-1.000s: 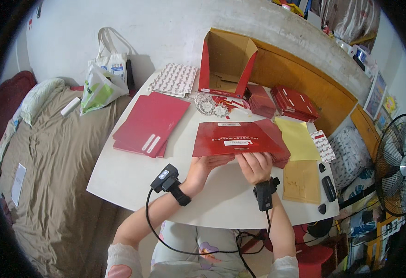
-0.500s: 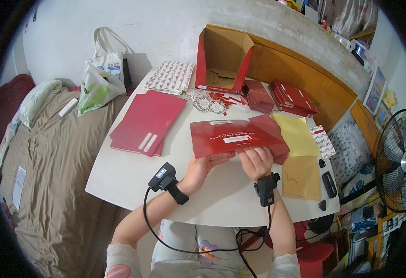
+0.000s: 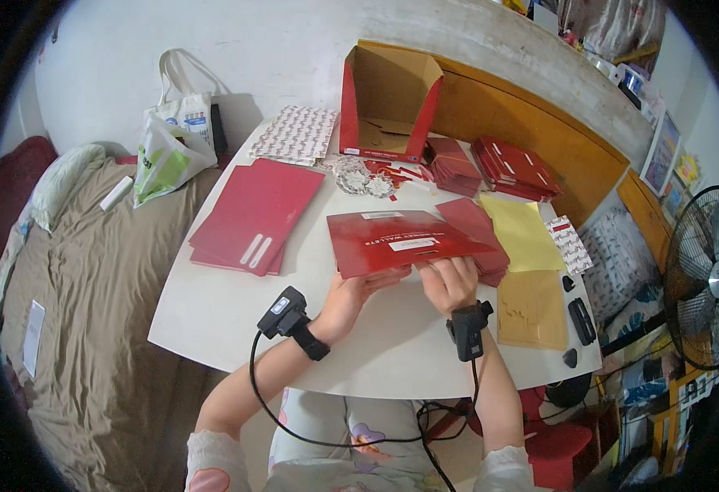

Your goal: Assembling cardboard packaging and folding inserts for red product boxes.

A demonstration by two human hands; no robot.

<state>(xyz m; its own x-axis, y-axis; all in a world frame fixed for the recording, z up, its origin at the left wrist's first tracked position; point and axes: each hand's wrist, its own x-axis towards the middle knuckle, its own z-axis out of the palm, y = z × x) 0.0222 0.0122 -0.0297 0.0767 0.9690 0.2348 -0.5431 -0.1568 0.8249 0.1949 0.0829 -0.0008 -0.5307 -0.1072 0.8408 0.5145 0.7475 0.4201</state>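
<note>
Between my hands is a glossy red card envelope point(image 3: 368, 236) with white labels on it, tilted above the white table. My left hand point(image 3: 350, 299) supports its near left edge from below, the fingers partly hidden under it. At the near edge, right of the middle, my right hand point(image 3: 448, 283) grips it with curled fingers. A pile of red envelopes point(image 3: 491, 264) lies just beyond and to the right of that hand, partly covered by the held one. On the table's left side rest large flat red card sheets point(image 3: 261, 205) with two white slots.
An open red cardboard box point(image 3: 348, 111) stands at the back, near patterned sheets point(image 3: 295, 134), white paper scraps point(image 3: 363, 177) and red stacks point(image 3: 514, 166). At right lie a yellow sheet point(image 3: 523, 235), a tan sheet point(image 3: 533, 316) and a black object point(image 3: 582, 321). A fan point(image 3: 716, 279) stands beyond.
The whole view has shifted slightly left. Both hands keep hold of the same red envelope, whose near edge now sits a little flatter over my fingers.
</note>
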